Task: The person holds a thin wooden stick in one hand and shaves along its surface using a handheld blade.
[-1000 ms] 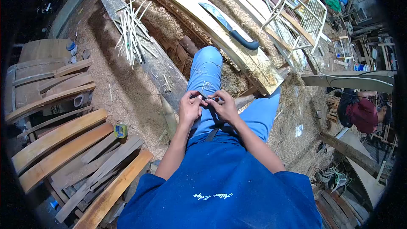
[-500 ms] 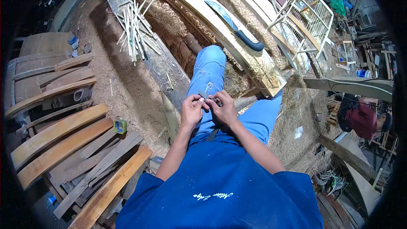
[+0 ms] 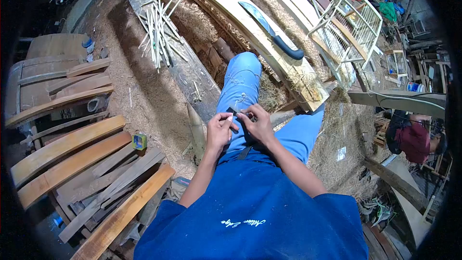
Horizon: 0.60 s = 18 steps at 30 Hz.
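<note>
A small dark piece (image 3: 232, 110) is pinched between my two hands above my lap; its exact shape is too small to tell. My left hand (image 3: 220, 129) grips it with thumb and fingers from the left. My right hand (image 3: 257, 122) has its fingers closed on the same piece from the right. Beyond them, a large knife (image 3: 269, 30) with a black handle lies on a pale wooden beam (image 3: 226, 4). Thin sticks (image 3: 158, 36) lie in a loose pile across a grey plank (image 3: 192, 79) to the upper left.
A slatted cage (image 3: 345, 31) stands at the upper right. Curved boards (image 3: 77, 142) and grey planks lie at the left beside a yellow tape measure (image 3: 139, 141). Another person in a dark red shirt (image 3: 413, 139) is at the far right. Shavings cover the ground.
The view has shifted slightly, so the surroundings sit further right. My fingers have moved around the small dark piece, which now shows more between them.
</note>
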{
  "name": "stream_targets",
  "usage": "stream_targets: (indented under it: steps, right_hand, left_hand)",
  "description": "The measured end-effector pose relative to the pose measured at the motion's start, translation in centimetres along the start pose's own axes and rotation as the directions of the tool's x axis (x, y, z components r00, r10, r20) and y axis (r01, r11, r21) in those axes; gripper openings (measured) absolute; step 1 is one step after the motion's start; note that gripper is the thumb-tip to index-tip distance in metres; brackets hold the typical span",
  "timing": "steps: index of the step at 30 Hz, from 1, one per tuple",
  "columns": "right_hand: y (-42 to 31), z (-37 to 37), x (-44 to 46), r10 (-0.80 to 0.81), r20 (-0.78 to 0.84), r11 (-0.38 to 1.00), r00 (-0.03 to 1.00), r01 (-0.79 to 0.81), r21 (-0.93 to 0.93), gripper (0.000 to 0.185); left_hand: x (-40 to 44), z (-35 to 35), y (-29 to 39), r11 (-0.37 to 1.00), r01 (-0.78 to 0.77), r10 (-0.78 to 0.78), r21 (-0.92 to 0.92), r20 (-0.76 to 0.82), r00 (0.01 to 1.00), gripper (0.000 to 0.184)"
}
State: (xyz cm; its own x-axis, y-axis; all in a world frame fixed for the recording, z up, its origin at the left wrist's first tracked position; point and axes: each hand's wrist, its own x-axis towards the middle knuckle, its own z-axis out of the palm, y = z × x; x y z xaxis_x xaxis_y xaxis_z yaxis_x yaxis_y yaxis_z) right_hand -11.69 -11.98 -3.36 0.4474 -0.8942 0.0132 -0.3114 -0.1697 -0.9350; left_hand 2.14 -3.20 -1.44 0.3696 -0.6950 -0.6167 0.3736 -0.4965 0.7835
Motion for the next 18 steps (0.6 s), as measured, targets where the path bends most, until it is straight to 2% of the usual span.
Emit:
stream_targets:
  steps: [2, 5, 8, 18]
  right_hand:
    - [-0.4, -0.5, -0.4, 0.021, 0.058, 1.000, 0.998, -0.021, -0.005, 0.017]
    - [0.4, -0.5, -0.4, -0.002, 0.064, 1.000, 0.998, 0.003, -0.016, 0.017]
    - [-0.4, -0.6, -0.3, 0.081, 0.043, 0.996, 0.996, -0.079, -0.047, 0.018]
    - [0.2, 0.5, 0.0, 0.028, -0.042, 0.999, 0.999, -0.030, -0.044, 0.018]
  left_hand:
    - [0.6, 0.3, 0.1, 1.000, 0.007, -0.007, 0.024, 0.003, 1.000, 0.018]
    - [0.5, 0.7, 0.7, 0.998, 0.031, -0.031, 0.060, 0.004, 1.000, 0.018]
    - [0.2, 0.4, 0.1, 0.998, 0.004, -0.005, 0.062, 0.025, 1.000, 0.018]
    - [-1.6, -0.9, -1.0, 1.000, 0.009, -0.009, 0.015, 0.018, 1.000, 0.022]
